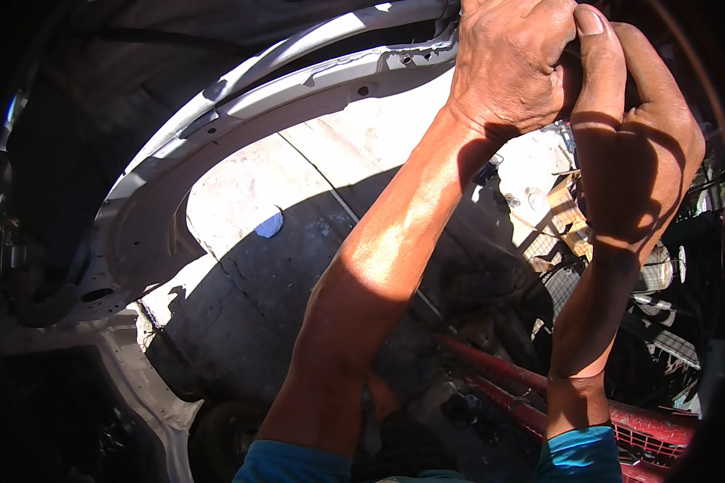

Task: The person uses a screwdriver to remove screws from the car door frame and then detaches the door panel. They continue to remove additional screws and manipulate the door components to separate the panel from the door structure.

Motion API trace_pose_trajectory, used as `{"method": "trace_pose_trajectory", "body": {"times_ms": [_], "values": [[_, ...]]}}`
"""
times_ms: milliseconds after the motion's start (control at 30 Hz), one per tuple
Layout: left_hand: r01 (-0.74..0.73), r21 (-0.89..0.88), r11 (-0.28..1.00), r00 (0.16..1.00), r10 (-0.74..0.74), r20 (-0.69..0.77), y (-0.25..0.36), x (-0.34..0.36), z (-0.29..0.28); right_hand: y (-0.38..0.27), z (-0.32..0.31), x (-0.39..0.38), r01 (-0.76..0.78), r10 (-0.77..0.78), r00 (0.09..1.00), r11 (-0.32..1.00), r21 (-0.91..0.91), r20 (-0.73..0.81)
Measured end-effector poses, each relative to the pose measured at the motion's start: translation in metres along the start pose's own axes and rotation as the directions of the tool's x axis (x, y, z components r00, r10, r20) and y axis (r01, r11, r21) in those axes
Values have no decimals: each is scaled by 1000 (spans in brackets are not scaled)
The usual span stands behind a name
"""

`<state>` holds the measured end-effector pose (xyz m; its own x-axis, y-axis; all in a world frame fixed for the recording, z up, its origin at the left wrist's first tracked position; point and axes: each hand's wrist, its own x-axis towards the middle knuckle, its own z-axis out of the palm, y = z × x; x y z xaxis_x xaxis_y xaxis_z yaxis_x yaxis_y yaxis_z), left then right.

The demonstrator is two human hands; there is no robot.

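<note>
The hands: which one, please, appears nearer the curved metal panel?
The left hand, at the panel's upper-right end; the right hand appears farther right.

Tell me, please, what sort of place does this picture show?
It is probably a vehicle repair or scrap yard: a curved, pale metal body frame, a red slatted part resembling a bumper or grille, and a jumble of loose pieces suggest it.

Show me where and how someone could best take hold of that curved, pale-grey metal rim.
I'd probably grip the curved, pale-grey metal rim by its raised upper band, left of the person's left hand, coming from the person's side and hooking into the dark gap below the band; that narrow, rounded-looking strip seems easiest to wrap around.
</note>
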<state>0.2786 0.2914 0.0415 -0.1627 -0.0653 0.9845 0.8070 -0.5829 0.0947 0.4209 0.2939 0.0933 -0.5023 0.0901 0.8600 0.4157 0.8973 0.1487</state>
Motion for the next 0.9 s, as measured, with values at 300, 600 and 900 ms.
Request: {"method": "trace_pose_trajectory", "body": {"times_ms": [300, 600, 900], "values": [[25, -8, 1000, 1000, -25, -4, 0, 5, 8, -14, -5, 8, 37, -40, 996, 998, -43, -77], [271, -21, 962, 961, -269, 66, -7, -25, -4, -44, 5, 7, -319, 324, 946, 937, 140, -12], [267, -26, 963, 958, -262, 115, -10, -26, -9, -37, 0, 5, -177, 178, 984, 982, -62, 9]]}}
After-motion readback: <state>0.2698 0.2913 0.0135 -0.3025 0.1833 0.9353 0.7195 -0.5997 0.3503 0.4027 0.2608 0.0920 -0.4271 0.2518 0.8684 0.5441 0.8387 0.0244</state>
